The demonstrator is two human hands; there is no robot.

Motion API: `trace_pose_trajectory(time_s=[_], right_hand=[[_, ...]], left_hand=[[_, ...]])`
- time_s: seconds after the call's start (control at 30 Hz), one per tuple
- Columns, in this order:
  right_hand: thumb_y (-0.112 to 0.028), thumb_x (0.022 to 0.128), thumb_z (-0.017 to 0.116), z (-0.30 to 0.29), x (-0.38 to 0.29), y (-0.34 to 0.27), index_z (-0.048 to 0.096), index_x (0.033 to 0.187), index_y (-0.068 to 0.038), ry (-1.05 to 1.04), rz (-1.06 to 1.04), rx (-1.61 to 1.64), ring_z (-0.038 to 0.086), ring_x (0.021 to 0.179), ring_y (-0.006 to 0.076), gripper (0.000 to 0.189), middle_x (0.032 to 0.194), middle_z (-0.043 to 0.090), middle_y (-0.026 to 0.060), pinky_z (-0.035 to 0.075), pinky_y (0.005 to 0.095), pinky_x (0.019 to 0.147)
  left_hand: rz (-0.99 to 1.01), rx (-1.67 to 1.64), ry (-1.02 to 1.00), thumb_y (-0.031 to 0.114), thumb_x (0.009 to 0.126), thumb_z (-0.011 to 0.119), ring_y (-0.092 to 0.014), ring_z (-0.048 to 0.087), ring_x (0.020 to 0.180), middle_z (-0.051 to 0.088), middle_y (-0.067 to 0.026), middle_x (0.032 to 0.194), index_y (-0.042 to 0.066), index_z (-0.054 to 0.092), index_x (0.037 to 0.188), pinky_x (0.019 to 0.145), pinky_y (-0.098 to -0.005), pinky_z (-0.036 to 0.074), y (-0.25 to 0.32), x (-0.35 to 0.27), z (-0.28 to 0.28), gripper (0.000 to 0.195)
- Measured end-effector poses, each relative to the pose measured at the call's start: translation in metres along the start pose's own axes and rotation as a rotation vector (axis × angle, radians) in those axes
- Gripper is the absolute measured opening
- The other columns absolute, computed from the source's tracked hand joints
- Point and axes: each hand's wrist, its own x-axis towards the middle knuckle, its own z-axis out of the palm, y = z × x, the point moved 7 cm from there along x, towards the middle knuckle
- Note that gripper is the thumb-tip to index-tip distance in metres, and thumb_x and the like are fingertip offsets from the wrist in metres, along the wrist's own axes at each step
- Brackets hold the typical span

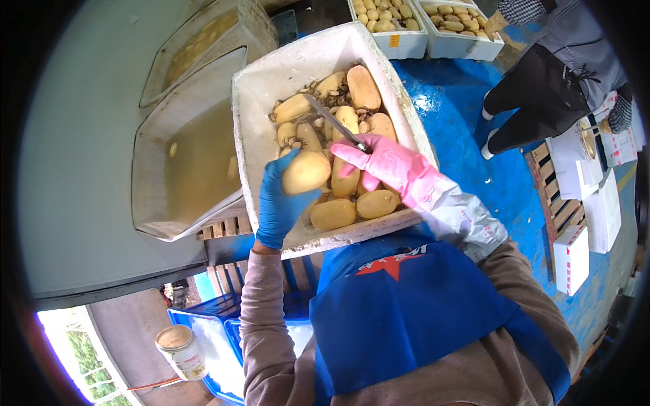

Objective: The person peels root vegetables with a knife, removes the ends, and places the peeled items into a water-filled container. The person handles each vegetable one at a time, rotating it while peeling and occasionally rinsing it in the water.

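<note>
My left hand (284, 195), in a blue glove, holds a pale, rounded lotus root segment (306, 173) over the near left part of a white foam box (325, 247). In a long pink rubber glove, my right hand (378, 157) grips a knife (335, 122) whose blade points to the far left, over the box. Beneath both hands lie several lotus root segments (333, 214) with dark trimmings and small cut pieces (332, 91) among them. The knife's handle is mostly hidden in the pink glove.
Left of the box stands a tub of murky water (203, 157) with a few pieces afloat. Two foam boxes of lotus roots (459, 46) stand beyond, beside a co-worker (553, 86). A wooden pallet (553, 188) and white boxes (571, 259) are at right, a bucket (182, 352) at lower left.
</note>
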Motion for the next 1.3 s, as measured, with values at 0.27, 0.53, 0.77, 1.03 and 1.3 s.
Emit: trace_pose_trajectory(time_s=[0.27, 0.53, 0.77, 1.03, 1.3], right_hand=[[-0.058, 0.100, 0.049, 0.042, 0.006, 0.044, 0.055, 0.136, -0.015, -0.437, 0.396, 1.343, 0.044, 0.041, 0.0057, 0.057, 0.098, 0.072, 0.0217, 0.041, 0.0227, 0.038], [-0.037, 0.095, 0.065, -0.009, -0.016, 0.037, 0.069, 0.088, -0.004, 0.185, -0.048, -0.013, 0.057, 0.050, 0.0177, 0.034, 0.080, 0.072, 0.0137, 0.047, 0.0313, 0.051], [-0.033, 0.088, 0.063, -0.006, -0.027, -0.015, 0.069, 0.076, -0.009, 0.187, -0.462, -1.097, 0.065, 0.068, 0.0371, 0.027, 0.070, 0.065, 0.0143, 0.051, 0.0474, 0.063], [-0.033, 0.086, 0.062, -0.001, -0.017, -0.013, 0.069, 0.079, -0.006, 0.113, -0.404, -1.077, 0.065, 0.069, 0.0381, 0.028, 0.072, 0.067, 0.0157, 0.050, 0.0499, 0.065], [-0.030, 0.087, 0.061, 0.001, 0.034, 0.021, 0.069, 0.082, -0.004, -0.100, 0.043, -0.832, 0.064, 0.056, 0.0290, 0.028, 0.065, 0.064, 0.0141, 0.051, 0.0426, 0.056]], left_hand=[[-0.211, -0.503, 0.097, 0.005, 0.075, 0.083, -0.021, 0.055, 0.122, 0.055, -0.0100, 0.137, 0.006, 0.042, 0.146, 0.099, -0.0335, 0.050, -0.008, -0.004, 0.045, 0.081], [-0.409, -0.638, 0.245, 0.005, 0.077, 0.084, -0.016, 0.064, 0.102, 0.067, -0.0070, 0.114, 0.002, 0.053, 0.128, 0.088, -0.0294, 0.054, -0.032, -0.028, 0.065, 0.060], [-0.339, -0.548, 0.169, 0.004, 0.075, 0.084, -0.015, 0.063, 0.103, 0.065, -0.0077, 0.116, 0.002, 0.054, 0.126, 0.088, -0.0301, 0.054, -0.025, -0.036, 0.064, 0.059], [-0.335, -0.586, 0.108, 0.004, 0.074, 0.085, -0.016, 0.062, 0.103, 0.065, -0.0078, 0.115, 0.003, 0.055, 0.123, 0.088, -0.0306, 0.054, -0.027, -0.045, 0.048, 0.058], [-0.523, -0.714, 0.154, 0.010, 0.068, 0.090, -0.016, 0.059, 0.103, 0.061, -0.0080, 0.113, 0.003, 0.051, 0.123, 0.088, -0.0322, 0.053, -0.068, -0.060, 0.029, 0.068]])
